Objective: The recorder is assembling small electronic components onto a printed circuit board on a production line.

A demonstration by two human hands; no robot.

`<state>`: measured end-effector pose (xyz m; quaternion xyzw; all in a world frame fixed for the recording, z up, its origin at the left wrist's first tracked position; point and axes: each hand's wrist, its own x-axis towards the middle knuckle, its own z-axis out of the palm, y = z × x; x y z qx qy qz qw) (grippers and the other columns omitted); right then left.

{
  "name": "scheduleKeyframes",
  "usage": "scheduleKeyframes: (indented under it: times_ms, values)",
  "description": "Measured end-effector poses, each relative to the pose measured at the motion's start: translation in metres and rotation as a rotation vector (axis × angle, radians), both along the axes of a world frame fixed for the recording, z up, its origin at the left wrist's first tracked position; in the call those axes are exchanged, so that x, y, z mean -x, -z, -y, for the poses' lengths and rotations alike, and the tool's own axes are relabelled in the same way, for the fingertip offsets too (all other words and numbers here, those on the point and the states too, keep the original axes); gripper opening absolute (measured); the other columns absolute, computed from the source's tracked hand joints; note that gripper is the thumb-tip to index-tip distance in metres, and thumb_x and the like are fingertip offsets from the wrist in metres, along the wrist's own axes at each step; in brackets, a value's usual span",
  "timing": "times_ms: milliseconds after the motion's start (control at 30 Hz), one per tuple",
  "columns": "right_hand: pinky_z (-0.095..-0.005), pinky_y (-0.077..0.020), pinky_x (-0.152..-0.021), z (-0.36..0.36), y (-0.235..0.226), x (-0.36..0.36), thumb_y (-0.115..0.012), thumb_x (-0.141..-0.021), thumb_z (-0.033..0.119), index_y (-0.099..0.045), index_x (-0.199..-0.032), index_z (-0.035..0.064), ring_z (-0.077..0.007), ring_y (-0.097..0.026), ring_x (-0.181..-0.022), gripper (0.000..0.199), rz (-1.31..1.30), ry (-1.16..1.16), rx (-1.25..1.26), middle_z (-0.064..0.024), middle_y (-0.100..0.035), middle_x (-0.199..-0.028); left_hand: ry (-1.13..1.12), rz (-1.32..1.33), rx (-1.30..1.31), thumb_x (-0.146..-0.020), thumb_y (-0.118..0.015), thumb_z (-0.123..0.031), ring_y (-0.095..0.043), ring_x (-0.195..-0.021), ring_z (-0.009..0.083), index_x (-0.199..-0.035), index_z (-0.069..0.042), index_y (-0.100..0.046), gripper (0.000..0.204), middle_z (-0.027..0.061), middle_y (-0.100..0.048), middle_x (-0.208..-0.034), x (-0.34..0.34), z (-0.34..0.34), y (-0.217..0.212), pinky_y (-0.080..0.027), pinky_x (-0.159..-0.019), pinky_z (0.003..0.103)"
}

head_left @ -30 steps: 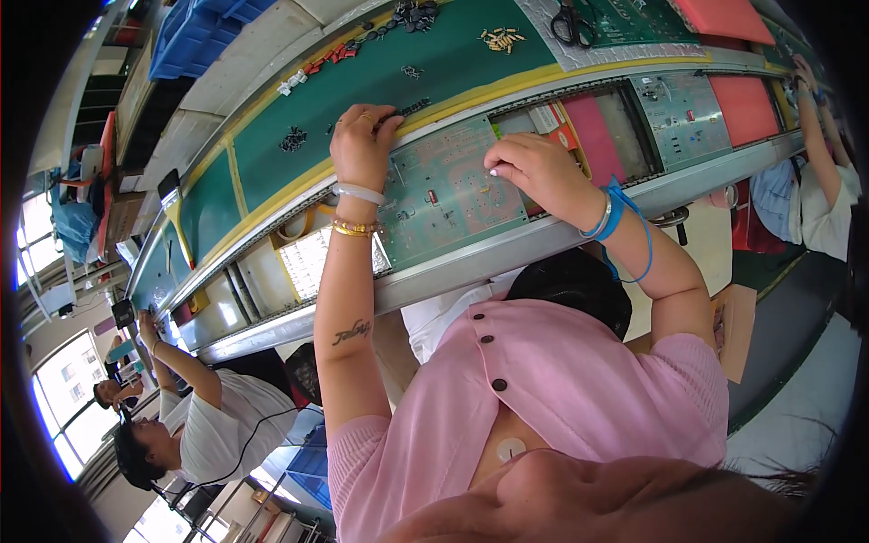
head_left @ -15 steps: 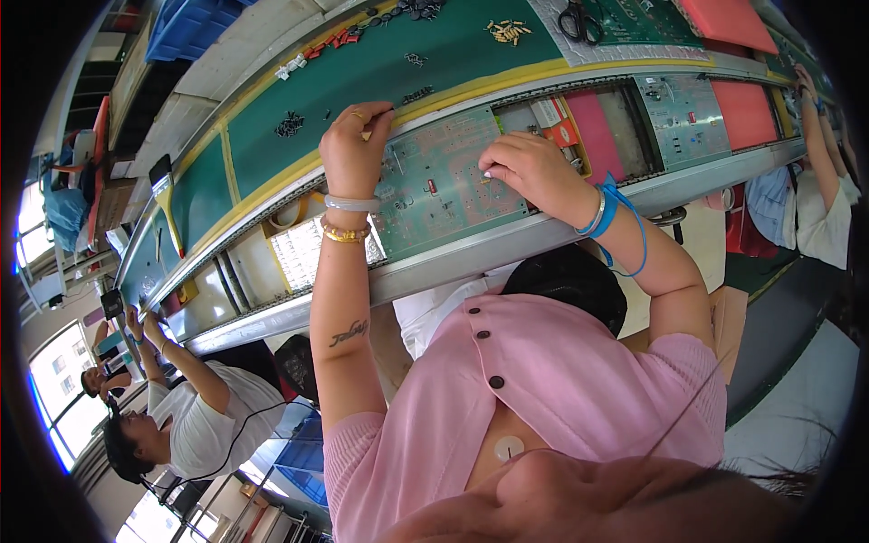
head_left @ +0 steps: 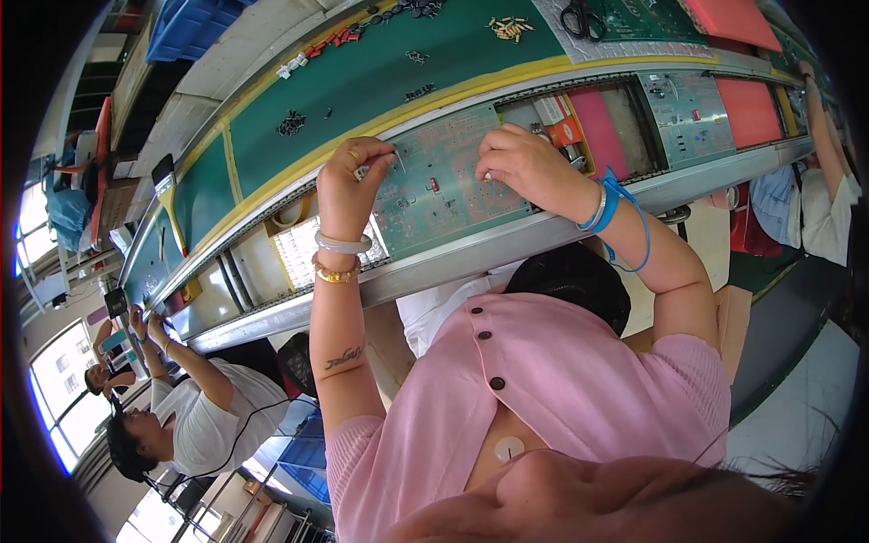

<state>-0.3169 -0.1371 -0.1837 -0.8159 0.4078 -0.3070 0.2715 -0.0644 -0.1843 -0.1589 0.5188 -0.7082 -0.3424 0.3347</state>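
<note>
A green circuit board (head_left: 430, 224) lies in the conveyor track in front of me, with a red part (head_left: 434, 186) and several small dark parts standing on it. Over its left edge is my left hand (head_left: 348, 185), thumb and forefinger pinched together. Whatever sits between those fingertips is too small to make out. My right hand (head_left: 529, 170) hovers over the board's right side, fingers curled into a pinch. A tiny pale spot shows at its fingertips, and I cannot tell whether it is a part or a nail.
Beyond the track, a green work surface (head_left: 362, 86) holds piles of black parts (head_left: 291, 123), tan parts (head_left: 510, 29) and red parts (head_left: 342, 37). A brush (head_left: 168, 204) lies left, scissors (head_left: 582, 20) far right. Another board (head_left: 688, 118) sits right. Co-workers (head_left: 222, 412) work along the line.
My left hand has come back from near the black parts on the green surface to the board's left edge. My right hand stays nearly in place, its fingers curled slightly more.
</note>
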Motion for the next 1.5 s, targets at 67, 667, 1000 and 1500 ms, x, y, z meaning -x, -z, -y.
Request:
scheduleKeyframes:
  times_ms: [67, 667, 1000, 1500]
  values:
    - [-0.0354, -0.0443, -0.075, 0.000, 0.003, 0.002, -0.063, -0.074, 0.001, -0.063, -0.083, 0.0053, -0.0249, -0.053, -0.085, 0.009, 0.043, 0.020, -0.027, -0.0050, -0.056, -0.086, 0.029, 0.150, 0.030, -0.074, -0.069, -0.002, -0.062, -0.075, 0.0163, -0.085, -0.003, -0.069, 0.011, 0.0060, -0.064, -0.089, -0.005, -0.002, -0.001, -0.049, -0.065, 0.027]
    - [-0.0353, -0.0446, -0.076, -0.002, 0.002, -0.004, -0.063, -0.076, 0.003, -0.062, -0.085, 0.0047, -0.0252, -0.052, -0.087, 0.010, 0.032, 0.087, -0.035, -0.0055, -0.056, -0.086, 0.138, 0.463, 0.316, -0.062, -0.075, -0.005, -0.050, -0.078, 0.0269, -0.077, -0.006, -0.071, 0.015, 0.0061, -0.053, -0.080, -0.006, 0.028, 0.005, -0.043, -0.072, 0.037]
    - [-0.0352, -0.0451, -0.075, -0.002, 0.003, -0.004, -0.063, -0.075, 0.002, -0.062, -0.086, 0.0052, -0.0252, -0.053, -0.086, 0.011, 0.026, 0.085, -0.011, -0.0050, -0.056, -0.086, 0.243, 0.715, 0.471, -0.063, -0.072, -0.003, -0.052, -0.081, 0.0276, -0.072, -0.006, -0.069, 0.010, 0.0059, -0.054, -0.081, 0.008, 0.023, -0.009, -0.046, -0.072, 0.037]
    - [-0.0367, -0.0460, -0.076, -0.001, 0.002, -0.004, -0.060, -0.074, 0.000, -0.063, -0.082, 0.0054, -0.0277, -0.054, -0.088, 0.010, 0.026, 0.102, -0.024, -0.0071, -0.057, -0.083, 0.286, 0.370, 0.465, -0.070, -0.071, -0.009, -0.057, -0.083, 0.0261, -0.079, -0.009, -0.069, 0.010, 0.0049, -0.060, -0.083, 0.043, 0.094, -0.006, -0.047, -0.074, 0.036]
